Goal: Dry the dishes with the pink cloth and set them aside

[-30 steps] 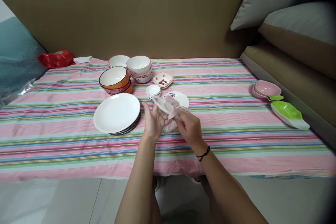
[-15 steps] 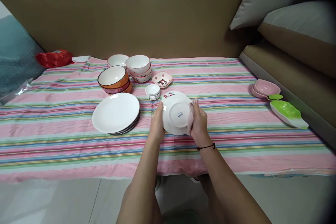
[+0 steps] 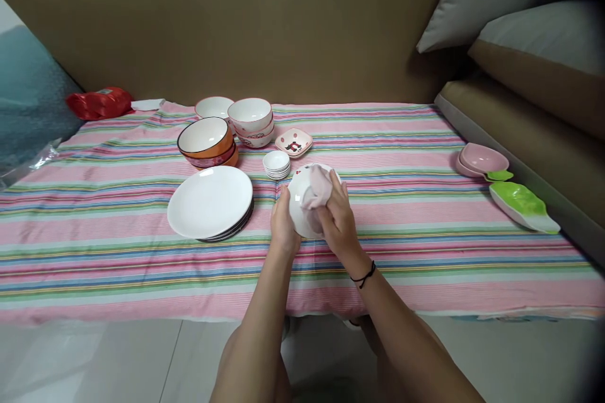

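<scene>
A white plate [image 3: 297,204] with a small red flower print at its rim is held up over the striped cloth, its underside toward me. My left hand [image 3: 285,223] grips it by the left edge, thumb on the near face. Against the plate's underside, my right hand [image 3: 339,217] presses a pale pink cloth [image 3: 317,187], fingers closed on it. The cloth and the right hand cover much of the plate. Just beyond are a stack of small white dishes [image 3: 276,162] and a pink-rimmed square dish [image 3: 293,142] with a cartoon print.
To the left stand a stack of white plates [image 3: 210,201], orange bowls [image 3: 204,138] and white bowls [image 3: 250,114]. A red shiny bundle [image 3: 100,104] lies far left. Pink dishes [image 3: 484,157] and a green leaf-shaped dish [image 3: 520,201] sit at the right, near the cushions [image 3: 543,44].
My right hand has moved from the plate's right edge onto its underside, carrying the pink cloth across the middle. My left hand keeps its hold on the left edge.
</scene>
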Demonstrator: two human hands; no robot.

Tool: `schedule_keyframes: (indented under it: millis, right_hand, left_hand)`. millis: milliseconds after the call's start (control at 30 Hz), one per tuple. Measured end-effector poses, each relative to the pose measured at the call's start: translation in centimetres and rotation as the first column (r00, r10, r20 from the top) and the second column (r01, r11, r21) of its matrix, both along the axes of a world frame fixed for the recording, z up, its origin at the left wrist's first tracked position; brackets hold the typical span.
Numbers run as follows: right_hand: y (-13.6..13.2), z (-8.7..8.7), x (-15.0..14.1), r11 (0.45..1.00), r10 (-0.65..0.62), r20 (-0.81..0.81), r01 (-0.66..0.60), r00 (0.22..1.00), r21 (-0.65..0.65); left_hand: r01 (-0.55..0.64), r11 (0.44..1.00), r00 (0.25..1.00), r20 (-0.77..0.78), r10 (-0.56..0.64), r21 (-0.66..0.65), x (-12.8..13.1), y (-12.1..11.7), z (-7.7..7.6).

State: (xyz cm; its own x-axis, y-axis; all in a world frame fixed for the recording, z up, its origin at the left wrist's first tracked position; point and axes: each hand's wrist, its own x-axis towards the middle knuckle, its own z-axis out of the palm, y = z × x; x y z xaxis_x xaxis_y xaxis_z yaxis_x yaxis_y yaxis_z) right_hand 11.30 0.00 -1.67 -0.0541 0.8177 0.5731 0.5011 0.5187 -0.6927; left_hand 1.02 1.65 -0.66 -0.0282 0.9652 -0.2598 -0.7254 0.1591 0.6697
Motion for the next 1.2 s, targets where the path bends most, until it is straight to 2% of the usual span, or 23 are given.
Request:
schedule_keyframes:
  millis: [67, 133, 167, 233, 333, 533, 667, 767, 833, 933, 1000, 1067, 1200]
  right_hand:
    - [-0.4, 0.5, -0.1, 0.992, 0.124, 0.069, -0.126, 0.990, 0.019]
    - [-0.7, 0.8, -0.2, 0.981, 0.189, 0.030, -0.190, 0.981, 0.032]
    - [-0.8, 0.9, -0.2, 0.984, 0.172, -0.021, -0.171, 0.985, 0.045]
    - [-0.8, 0.8, -0.1, 0.997, 0.052, -0.123, -0.044, 0.991, 0.067]
    - [-0.5, 0.5, 0.0, 0.989, -0.113, -0.134, 0.124, 0.985, 0.078]
    - [-0.3, 0.3, -0.1, 0.986, -0.134, -0.054, 0.139, 0.989, 0.091]
    - [0.0, 0.1, 0.2, 0.990, -0.105, -0.042, 0.109, 0.994, 0.088]
    - [0.4, 0.0, 0.7, 0.995, -0.004, -0.019, 0.005, 1.000, 0.095]
    - [0.4, 0.0, 0.8, 0.994, 0.062, 0.058, -0.067, 0.996, 0.083]
    - [0.1, 0.3, 0.8, 0.996, 0.072, 0.205, -0.083, 0.976, 0.043]
    - [-0.1, 0.3, 0.7, 0.998, 0.048, 0.219, -0.057, 0.974, 0.036]
    - [-0.1, 0.3, 0.6, 0.999, 0.014, 0.158, -0.020, 0.987, 0.040]
    - [0.4, -0.1, 0.9, 0.999, -0.037, 0.051, 0.038, 0.998, -0.021]
  left_hand:
    - [-0.010, 1.000, 1.000, -0.020, 0.010, 0.004, -0.2, 0.1, -0.2]
    - [-0.005, 1.000, 0.999, -0.044, 0.005, 0.019, -0.3, 0.2, -0.3]
    - [0.006, 1.000, 0.999, -0.053, -0.004, 0.031, -0.4, 0.2, -0.4]
    - [0.037, 0.998, 0.997, -0.067, -0.033, 0.053, -0.5, 0.2, -0.3]
    - [0.082, 0.995, 0.994, -0.079, -0.077, 0.064, -0.5, 0.1, 0.0]
    - [0.105, 0.994, 0.975, -0.202, -0.097, 0.032, -0.9, 0.1, -0.1]
    - [0.174, 0.984, 0.957, -0.243, -0.159, 0.039, -1.2, 0.2, -0.2]
    - [0.245, 0.968, 0.929, -0.299, -0.220, 0.050, -1.3, 0.1, -0.4]
    - [0.296, 0.954, 0.898, -0.354, -0.261, 0.048, -1.2, -0.1, -0.5]
    - [0.361, 0.932, 0.861, -0.389, -0.328, 0.012, -1.0, -0.4, -0.4]
    - [0.361, 0.933, 0.857, -0.393, -0.334, -0.005, -0.8, -0.6, -0.2]
    - [0.333, 0.943, 0.869, -0.381, -0.316, -0.023, -0.7, -0.7, 0.0]
    - [0.190, 0.978, 0.945, -0.254, -0.207, -0.089, -0.6, -0.4, 0.5]
